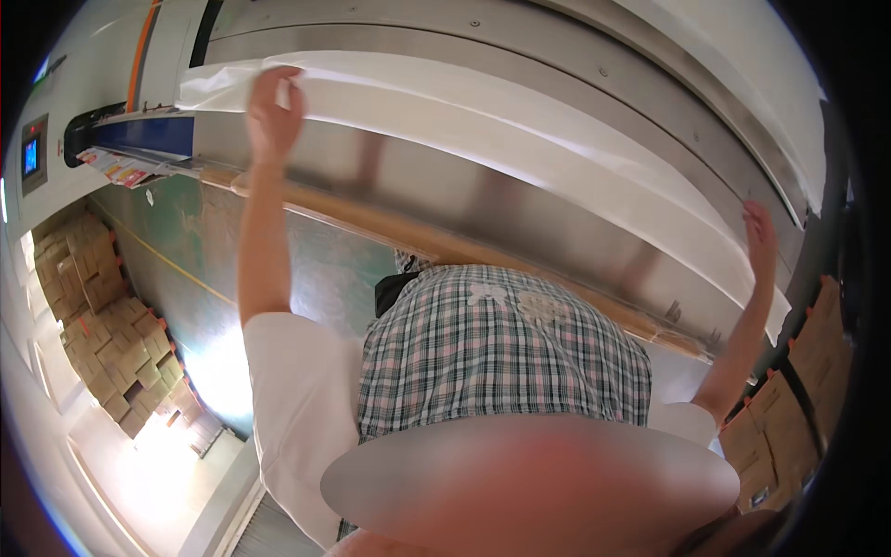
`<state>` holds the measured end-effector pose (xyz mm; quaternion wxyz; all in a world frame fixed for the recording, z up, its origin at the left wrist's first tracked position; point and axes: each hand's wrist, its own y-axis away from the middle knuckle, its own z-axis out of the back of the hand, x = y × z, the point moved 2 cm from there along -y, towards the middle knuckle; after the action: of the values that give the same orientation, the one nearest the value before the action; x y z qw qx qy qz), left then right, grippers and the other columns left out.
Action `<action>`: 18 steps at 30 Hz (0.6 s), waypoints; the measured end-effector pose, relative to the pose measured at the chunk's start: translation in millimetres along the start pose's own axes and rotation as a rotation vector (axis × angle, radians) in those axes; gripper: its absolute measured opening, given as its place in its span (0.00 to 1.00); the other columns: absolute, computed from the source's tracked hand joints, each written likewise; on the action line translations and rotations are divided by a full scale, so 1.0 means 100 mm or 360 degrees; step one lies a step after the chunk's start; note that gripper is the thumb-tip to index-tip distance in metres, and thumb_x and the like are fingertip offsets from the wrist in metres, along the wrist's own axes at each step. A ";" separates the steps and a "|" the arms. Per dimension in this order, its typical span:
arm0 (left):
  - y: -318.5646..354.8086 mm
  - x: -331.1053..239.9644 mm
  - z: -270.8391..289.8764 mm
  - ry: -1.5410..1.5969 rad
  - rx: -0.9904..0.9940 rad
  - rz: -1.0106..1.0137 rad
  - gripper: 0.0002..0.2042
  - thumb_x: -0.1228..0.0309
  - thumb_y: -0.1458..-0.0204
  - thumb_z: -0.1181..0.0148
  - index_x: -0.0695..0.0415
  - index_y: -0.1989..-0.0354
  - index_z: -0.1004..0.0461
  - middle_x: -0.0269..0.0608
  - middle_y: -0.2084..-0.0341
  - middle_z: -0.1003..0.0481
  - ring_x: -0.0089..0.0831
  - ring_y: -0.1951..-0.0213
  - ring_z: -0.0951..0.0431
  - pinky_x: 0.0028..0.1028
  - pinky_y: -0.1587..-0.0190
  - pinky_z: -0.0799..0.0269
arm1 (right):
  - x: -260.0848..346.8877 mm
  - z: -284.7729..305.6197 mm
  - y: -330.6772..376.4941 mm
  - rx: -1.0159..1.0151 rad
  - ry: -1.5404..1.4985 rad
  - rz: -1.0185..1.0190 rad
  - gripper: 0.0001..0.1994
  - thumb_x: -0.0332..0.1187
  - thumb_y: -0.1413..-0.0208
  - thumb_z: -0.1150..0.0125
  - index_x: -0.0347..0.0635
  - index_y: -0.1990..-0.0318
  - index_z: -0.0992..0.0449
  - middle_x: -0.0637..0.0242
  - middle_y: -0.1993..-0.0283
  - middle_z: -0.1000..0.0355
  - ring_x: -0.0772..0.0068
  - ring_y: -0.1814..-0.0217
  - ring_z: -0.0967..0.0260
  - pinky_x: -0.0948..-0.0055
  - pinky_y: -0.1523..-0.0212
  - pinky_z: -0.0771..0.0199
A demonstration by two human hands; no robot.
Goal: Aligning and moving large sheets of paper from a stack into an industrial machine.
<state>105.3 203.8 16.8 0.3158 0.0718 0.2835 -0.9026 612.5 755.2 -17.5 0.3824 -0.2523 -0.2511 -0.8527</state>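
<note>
A long white sheet stretches left to right along a metal machine bed, with a fold line along it and some wrinkles at its left end. My left hand is over that left end, fingers bent near the far edge and a gap between thumb and forefinger. Over at the right end, my right hand reaches to the sheet's far edge with its fingers stretched out, small and slightly blurred. Neither hand shows a clear grip on the sheet. Both arms are spread wide.
A grey metal panel with screws lies beyond the sheet. A wooden-coloured rail runs along the near side, close to my plaid apron. A control screen is at the far left. Stacked cardboard boxes stand left; more boxes stand right.
</note>
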 end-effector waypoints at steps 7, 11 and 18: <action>0.47 -0.83 -0.10 0.0331 0.0216 -0.0249 0.08 0.81 0.59 0.45 0.58 0.69 0.28 0.41 0.67 0.27 0.39 0.61 0.27 0.34 0.55 0.34 | 2.80 -1.52 -0.26 0.0015 -0.0111 0.0828 0.12 0.26 0.56 0.39 0.39 0.62 0.31 0.65 0.65 0.33 0.74 0.67 0.36 0.78 0.69 0.34; 0.54 -0.62 -0.11 0.0276 0.0209 -0.0245 0.11 0.75 0.57 0.43 0.57 0.62 0.28 0.43 0.59 0.28 0.41 0.52 0.31 0.40 0.48 0.40 | 3.57 -2.16 -0.34 0.0024 -0.0065 0.1078 0.13 0.27 0.58 0.37 0.40 0.63 0.30 0.63 0.65 0.34 0.69 0.67 0.34 0.74 0.69 0.33; 0.51 0.75 -0.08 -0.0310 0.0024 -0.0116 0.13 0.63 0.49 0.48 0.50 0.55 0.29 0.44 0.53 0.31 0.48 0.47 0.37 0.44 0.43 0.48 | 3.95 -2.64 -0.27 -0.0100 0.0232 0.1195 0.08 0.21 0.60 0.43 0.40 0.70 0.31 0.63 0.68 0.34 0.63 0.65 0.34 0.69 0.68 0.32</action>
<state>76.7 135.3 -36.9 0.3082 -0.0244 0.2471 -0.9184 299.6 399.4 24.7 0.6771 -0.2770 -0.0872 -0.6762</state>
